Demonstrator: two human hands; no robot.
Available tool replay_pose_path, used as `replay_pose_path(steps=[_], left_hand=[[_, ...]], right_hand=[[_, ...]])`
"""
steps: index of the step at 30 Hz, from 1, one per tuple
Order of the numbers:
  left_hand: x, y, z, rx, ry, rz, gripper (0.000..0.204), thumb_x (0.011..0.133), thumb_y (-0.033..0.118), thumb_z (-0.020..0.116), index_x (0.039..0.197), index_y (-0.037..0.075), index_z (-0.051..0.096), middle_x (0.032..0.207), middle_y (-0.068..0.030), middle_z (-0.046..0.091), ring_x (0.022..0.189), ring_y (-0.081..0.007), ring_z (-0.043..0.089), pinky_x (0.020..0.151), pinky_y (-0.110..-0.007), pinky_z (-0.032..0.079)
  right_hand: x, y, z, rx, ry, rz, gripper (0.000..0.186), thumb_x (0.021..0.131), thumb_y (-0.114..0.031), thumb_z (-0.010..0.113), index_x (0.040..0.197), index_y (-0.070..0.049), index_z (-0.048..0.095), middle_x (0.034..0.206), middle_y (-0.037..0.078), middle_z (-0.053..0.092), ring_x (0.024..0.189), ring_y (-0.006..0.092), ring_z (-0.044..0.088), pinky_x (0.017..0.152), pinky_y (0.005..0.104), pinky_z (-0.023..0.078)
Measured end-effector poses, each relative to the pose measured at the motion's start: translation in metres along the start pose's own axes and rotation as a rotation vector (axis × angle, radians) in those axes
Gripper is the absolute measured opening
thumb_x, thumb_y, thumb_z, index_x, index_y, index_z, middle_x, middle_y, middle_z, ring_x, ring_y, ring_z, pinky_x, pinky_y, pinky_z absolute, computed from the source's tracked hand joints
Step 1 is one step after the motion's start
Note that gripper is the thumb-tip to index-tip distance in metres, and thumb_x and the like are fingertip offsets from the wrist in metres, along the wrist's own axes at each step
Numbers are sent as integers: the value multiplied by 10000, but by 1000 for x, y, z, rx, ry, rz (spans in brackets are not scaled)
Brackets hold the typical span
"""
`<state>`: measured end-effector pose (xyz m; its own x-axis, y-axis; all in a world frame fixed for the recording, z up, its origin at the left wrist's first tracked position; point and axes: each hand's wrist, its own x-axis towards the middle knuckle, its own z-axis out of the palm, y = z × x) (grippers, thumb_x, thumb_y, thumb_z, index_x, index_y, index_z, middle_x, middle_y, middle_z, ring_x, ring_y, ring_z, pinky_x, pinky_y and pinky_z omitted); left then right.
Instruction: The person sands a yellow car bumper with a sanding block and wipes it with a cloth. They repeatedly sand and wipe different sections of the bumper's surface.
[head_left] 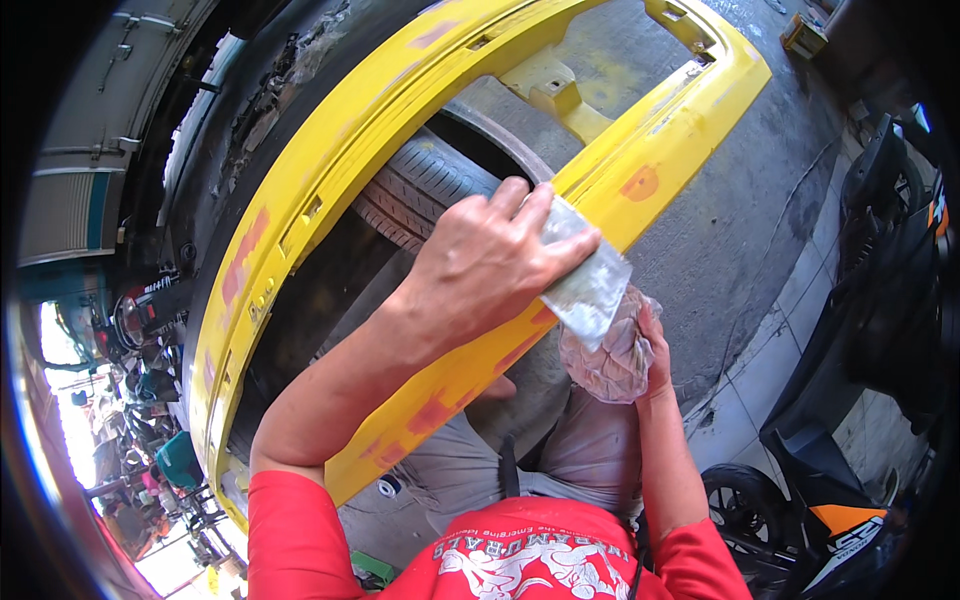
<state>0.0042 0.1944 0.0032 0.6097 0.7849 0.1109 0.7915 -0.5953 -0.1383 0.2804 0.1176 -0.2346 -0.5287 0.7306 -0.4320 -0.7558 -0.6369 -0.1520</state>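
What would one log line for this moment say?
left hand: holding grey pad; right hand: holding crumpled pinkish bundle; nearby: yellow bumper, tire

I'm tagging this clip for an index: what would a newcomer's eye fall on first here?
First, the large yellow frame, blotched with reddish patches, stretching across the middle. Next, the left hand gripping a grey flat pad over its near side, with the right hand to the right holding a pinkish wrinkled bundle. The red shirt stands out at the bottom.
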Motion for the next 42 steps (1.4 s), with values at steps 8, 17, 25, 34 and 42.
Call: replay_pose_path(steps=[8, 17, 25, 34, 42], left_hand=[[58, -20, 29, 12, 69, 37, 417, 1029, 256, 724, 1432, 342, 783, 1253, -180, 797, 1117, -309, 782, 824, -407, 689], [63, -29, 28, -50, 102, 121, 433, 1020, 234, 754, 1431, 369, 782, 1244, -153, 804, 1150, -302, 784, 869, -401, 698], [90, -43, 43, -76, 73, 68, 466, 1026, 253, 763, 1476, 370, 781, 1279, -119, 807, 1172, -308, 778, 896, -403, 692], [48, -25, 26, -139, 135, 20, 609, 936, 195, 796, 1526, 342, 756, 1510, -183, 744, 1217, -319, 749, 972, -432, 680], [-97, 34, -53, -97, -206, -87, 532, 993, 239, 710, 1512, 340, 761, 1519, -189, 711, 1274, -319, 670, 829, -384, 579]], right_hand=[[5, -7, -8, -84, 41, 35, 683, 1153, -429, 693, 1672, -26, 509, 1563, 202, 684, 1373, 363, 725, 1228, 525, 564], [10, -10, -19, -249, 3, -89, 781, 1123, -459, 739, 1692, 6, 474, 1556, 189, 682, 1353, 344, 721, 1204, 521, 570], [11, -5, -14, -112, 81, 18, 786, 1112, -433, 764, 1672, 34, 472, 1526, 202, 696, 1336, 350, 735, 1166, 510, 604], [8, -11, -14, -119, 39, -2, 737, 1140, -437, 715, 1676, 14, 488, 1561, 206, 681, 1384, 367, 714, 1198, 529, 583], [8, -8, -2, -116, 11, 39, 757, 1129, -474, 722, 1641, 40, 505, 1515, 229, 708, 1359, 390, 730, 1211, 544, 579]])
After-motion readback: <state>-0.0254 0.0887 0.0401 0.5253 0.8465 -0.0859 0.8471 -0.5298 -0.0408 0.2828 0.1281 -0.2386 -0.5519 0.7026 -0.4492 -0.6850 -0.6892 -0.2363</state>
